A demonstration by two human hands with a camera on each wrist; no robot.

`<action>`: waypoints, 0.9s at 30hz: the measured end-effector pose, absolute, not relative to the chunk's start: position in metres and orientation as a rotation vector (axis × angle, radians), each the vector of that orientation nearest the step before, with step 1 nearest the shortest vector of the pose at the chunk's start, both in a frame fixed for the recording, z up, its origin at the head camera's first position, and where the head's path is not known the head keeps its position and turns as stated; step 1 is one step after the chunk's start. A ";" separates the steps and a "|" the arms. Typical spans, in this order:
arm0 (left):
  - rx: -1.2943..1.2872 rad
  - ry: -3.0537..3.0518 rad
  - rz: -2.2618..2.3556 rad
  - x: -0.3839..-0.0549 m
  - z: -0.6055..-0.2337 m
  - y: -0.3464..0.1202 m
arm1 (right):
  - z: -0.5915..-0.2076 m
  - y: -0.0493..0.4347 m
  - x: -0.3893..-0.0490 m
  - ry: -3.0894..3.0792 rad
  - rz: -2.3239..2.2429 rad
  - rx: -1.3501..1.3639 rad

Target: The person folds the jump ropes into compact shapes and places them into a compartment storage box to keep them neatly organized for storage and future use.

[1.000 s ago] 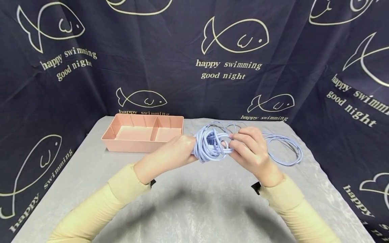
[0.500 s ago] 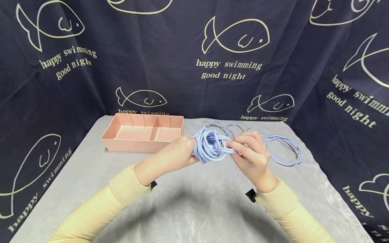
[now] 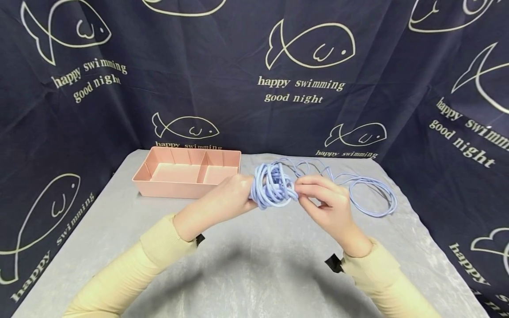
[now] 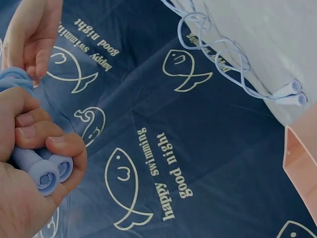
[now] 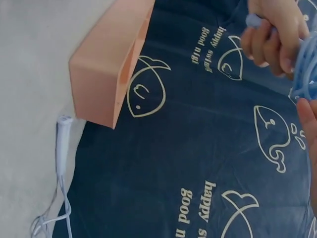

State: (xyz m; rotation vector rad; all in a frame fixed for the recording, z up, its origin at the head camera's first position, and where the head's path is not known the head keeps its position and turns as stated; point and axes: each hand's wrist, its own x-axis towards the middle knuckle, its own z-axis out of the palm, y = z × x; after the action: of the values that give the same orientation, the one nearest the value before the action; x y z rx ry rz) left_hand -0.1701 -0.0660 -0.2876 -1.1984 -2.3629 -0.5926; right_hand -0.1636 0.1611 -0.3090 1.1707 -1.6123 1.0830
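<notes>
A light blue jump rope [image 3: 267, 194] is wound into a thick bundle in front of the person, above the table. My left hand [image 3: 232, 193] grips its two handles [image 4: 44, 174] side by side, their round ends poking out past the curled fingers in the left wrist view. At the bundle's right side, my right hand [image 3: 328, 201] pinches the cord between thumb and fingertips. Part of the bundle is hidden behind the left hand in the left wrist view. The right wrist view catches only a few coils [image 5: 307, 64] at its edge, with a right fingertip against them.
A pink two-compartment box [image 3: 175, 190] stands at the back left of the grey-covered table [image 3: 258, 274]. Behind the hands lies a second blue jump rope [image 3: 393, 201], partly coiled at the right. Its handles [image 4: 290, 94] rest beside the box. Dark fish-print curtains [image 3: 238, 66] enclose the table.
Loops that stuck out to the bundle's right now sit closer in against it. The right hand has shifted slightly with them and turned a little. The left hand has kept its grip.
</notes>
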 end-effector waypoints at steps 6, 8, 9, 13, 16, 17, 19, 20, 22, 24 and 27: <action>-1.219 -2.356 -0.573 -0.168 -0.286 -0.065 | -0.315 0.154 -0.160 -1.552 1.250 1.195; -1.213 -2.368 -0.568 -0.167 -0.286 -0.064 | -0.315 0.151 -0.158 -1.552 1.116 1.126; -1.207 -2.372 -0.571 -0.166 -0.286 -0.064 | -0.314 0.150 -0.158 -1.553 1.024 1.083; -1.178 -2.371 -0.586 -0.164 -0.287 -0.062 | -0.311 0.146 -0.153 -1.525 0.747 0.980; -1.153 -2.379 -0.587 -0.162 -0.286 -0.061 | -0.310 0.145 -0.152 -1.495 0.657 0.967; -1.143 -2.383 -0.582 -0.162 -0.286 -0.061 | -0.309 0.145 -0.152 -1.488 0.639 0.967; -1.131 -2.383 -0.566 -0.162 -0.286 -0.061 | -0.308 0.146 -0.152 -1.486 0.619 0.969; -1.129 -2.378 -0.553 -0.163 -0.287 -0.062 | -0.308 0.147 -0.152 -1.496 0.614 0.965; -1.122 -2.357 -0.526 -0.165 -0.290 -0.063 | -0.304 0.147 -0.151 -1.506 0.614 0.975; -1.122 -2.338 -0.484 -0.167 -0.292 -0.065 | -0.298 0.147 -0.150 -1.508 0.608 0.981; -1.125 -2.325 -0.437 -0.169 -0.296 -0.066 | -0.289 0.145 -0.147 -1.503 0.586 0.988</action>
State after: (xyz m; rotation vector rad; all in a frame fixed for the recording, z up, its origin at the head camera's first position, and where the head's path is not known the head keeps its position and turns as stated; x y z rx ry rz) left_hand -0.1690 -0.0663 -0.2956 -1.1247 -2.3252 -0.4374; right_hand -0.1471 0.1451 -0.2893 0.9878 -1.5028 0.5861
